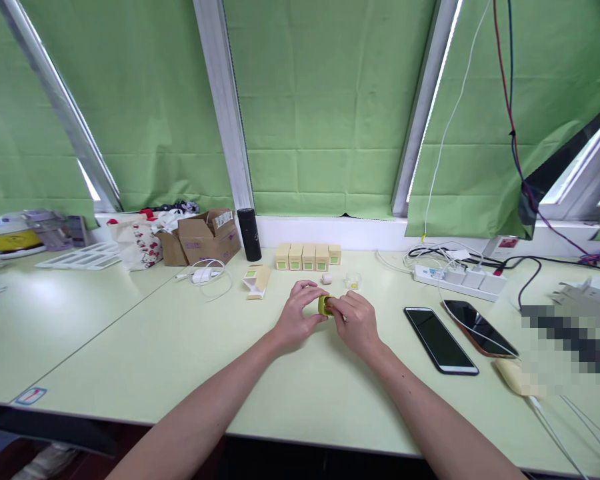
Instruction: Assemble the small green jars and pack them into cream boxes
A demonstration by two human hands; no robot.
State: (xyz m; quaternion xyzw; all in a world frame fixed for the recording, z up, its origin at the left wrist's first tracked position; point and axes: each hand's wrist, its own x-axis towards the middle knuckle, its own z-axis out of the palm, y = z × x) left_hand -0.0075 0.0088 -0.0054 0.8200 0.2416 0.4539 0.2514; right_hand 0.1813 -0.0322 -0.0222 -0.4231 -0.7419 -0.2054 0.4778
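Observation:
Both hands meet over the middle of the pale green table. My left hand and my right hand pinch a small yellow-green round object between their fingertips, just above the tabletop. Behind them lie a small cream round piece and a small clear plastic piece. A row of several small cream boxes stands further back. An opened small box lies to the left of the hands.
Two phones lie to the right, beside a white power strip with cables. A black cylinder, cardboard boxes, a printed bag and a white charger sit at the back left.

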